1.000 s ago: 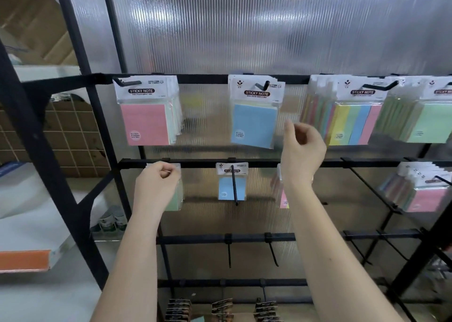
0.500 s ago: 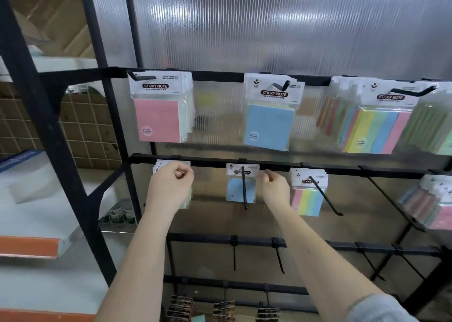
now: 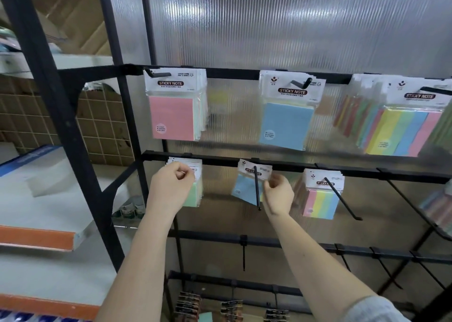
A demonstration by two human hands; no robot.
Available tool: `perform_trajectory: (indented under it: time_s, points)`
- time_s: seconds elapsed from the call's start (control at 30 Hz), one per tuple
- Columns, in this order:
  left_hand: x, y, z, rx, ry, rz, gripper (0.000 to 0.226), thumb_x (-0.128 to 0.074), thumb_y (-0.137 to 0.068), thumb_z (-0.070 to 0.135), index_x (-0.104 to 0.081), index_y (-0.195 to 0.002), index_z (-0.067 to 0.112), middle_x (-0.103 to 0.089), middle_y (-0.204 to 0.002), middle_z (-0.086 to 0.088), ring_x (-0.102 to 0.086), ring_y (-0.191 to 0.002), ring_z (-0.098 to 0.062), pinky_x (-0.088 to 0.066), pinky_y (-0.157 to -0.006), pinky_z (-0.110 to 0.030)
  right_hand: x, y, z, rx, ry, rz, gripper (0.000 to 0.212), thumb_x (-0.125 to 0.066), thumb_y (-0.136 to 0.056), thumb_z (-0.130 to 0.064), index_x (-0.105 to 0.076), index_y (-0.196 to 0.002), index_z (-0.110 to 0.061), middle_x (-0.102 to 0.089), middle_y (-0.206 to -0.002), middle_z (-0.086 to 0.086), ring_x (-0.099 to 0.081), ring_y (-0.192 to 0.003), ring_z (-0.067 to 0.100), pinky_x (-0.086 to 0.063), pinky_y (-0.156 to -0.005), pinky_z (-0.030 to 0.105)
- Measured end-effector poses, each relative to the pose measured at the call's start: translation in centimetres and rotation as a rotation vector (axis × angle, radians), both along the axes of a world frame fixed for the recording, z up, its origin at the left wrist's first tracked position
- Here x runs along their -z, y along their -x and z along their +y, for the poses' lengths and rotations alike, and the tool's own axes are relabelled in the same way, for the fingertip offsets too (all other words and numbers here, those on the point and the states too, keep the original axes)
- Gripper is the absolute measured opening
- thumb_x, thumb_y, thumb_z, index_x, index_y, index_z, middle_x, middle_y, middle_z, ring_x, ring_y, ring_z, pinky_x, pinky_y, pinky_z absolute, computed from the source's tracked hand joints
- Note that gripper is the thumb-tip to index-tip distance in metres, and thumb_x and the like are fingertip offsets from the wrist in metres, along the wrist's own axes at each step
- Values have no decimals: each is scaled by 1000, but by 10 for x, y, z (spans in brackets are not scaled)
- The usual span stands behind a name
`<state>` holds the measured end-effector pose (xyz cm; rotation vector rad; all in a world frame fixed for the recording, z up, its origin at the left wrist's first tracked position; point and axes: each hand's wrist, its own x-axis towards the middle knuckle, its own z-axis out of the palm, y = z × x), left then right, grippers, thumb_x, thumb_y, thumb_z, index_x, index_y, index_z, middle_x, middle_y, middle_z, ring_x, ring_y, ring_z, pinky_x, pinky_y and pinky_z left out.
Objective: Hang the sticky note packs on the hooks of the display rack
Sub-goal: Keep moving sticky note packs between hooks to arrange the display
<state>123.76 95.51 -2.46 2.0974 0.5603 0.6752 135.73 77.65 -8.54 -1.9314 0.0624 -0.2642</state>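
Head view shows me the display rack (image 3: 281,166) filling the frame. At nine o'clock of the middle rail my left hand (image 3: 171,187) grips a stack of green sticky note packs (image 3: 195,194) by their header cards. At centre my right hand (image 3: 278,194) pinches the right edge of a tilted blue pack (image 3: 245,189) hanging on a black hook (image 3: 256,187). At three o'clock of it a rainbow pack (image 3: 320,199) hangs on its own hook. Bigger packs hang along the top rail.

packs (image 3: 253,183) hang on hooks (image 3: 256,187) (rack's (image 3: 281,166) second bar).
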Motion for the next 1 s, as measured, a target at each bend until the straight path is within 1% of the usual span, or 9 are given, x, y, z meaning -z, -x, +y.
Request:
perform_trajectory:
  time_s: [0.13,0.2,0.23,0.3,0.47,0.57,0.73,0.83,1.0]
  points:
    - [2,0,4,10,15,-1,11,-55,-91,24,-65,-94,19,-66,-94,2,-60,-88,-14,-43,-59,-23,-2,1,5,13,-76,7,29,-59,-92,-18,-56,-117,-2,-62,-103,6,-54,-92,15,-39,-81,23]
    - [2,2,5,7,8,-2,11,-55,-91,24,-65,-92,19,-66,-91,3,-59,-87,-13,-41,-58,-22,-1,0,7,-36,-61,5,13,-56,-94,-17,-61,-86,-9,-57,-78,0,-50,-72,11,-38,-71,23]
    - [1,2,4,6,4,-1,11,-55,-91,23,-65,-92,20,-66,-88,5,-59,-86,-12,-40,-58,-21,0,-2,7,-45,-58,-3,28,-54,-94,-16,-53,-67,-15,-49,-64,-3,-43,-60,10,-34,-62,24]
    - [0,3,4,6,3,4,11,-54,-91,23,-65,-91,20,-65,-85,8,-59,-86,-11,-40,-58,-21,1,-2,5,-67,-51,-28,43,-51,-95,-15,-37,-54,-16,-35,-53,-1,-31,-51,12,-24,-50,26]
    - [2,3,5,20,10,0,11,-55,-91,22,-65,-93,18,-66,-89,5,-60,-86,-12,-43,-61,-22,0,12,-3,-83,-11,-48,39,-46,-98,-18,-42,-60,-18,-41,-58,-3,-37,-55,9,-25,-51,21]
    - [3,2,0,19,-21,7,11,-53,-92,20,-64,-91,16,-64,-82,6,-55,-74,-6,-39,-56,-19,-1,28,-8,-75,9,-48,35,-44,-99,-21,-43,-65,-16,-43,-61,-2,-41,-59,12,-29,-51,22]
    - [0,-6,-7,23,-73,20,13,-51,-93,19,-61,-86,18,-59,-72,9,-49,-64,-5,-33,-51,-19,-7,62,-18,-118,-58,-65,36,-40,-100,-26,-41,-68,-10,-38,-61,-1,-32,-57,11,-27,-54,25]
    - [0,-14,-14,56,-80,32,12,-51,-93,21,-61,-86,18,-58,-70,9,-49,-62,-5,-31,-50,-19,-12,79,-25,-136,-96,-80,41,-41,-100,-28,-40,-63,-12,-38,-56,-5,-31,-53,7,-26,-50,18]
    - [10,-33,-26,143,-59,90,13,-51,-91,20,-62,-86,15,-61,-75,4,-54,-69,-11,-36,-54,-23,-22,96,-37,-224,74,-113,41,-41,-100,-30,-39,-63,-12,-37,-56,-1,-30,-52,9,-23,-49,21]
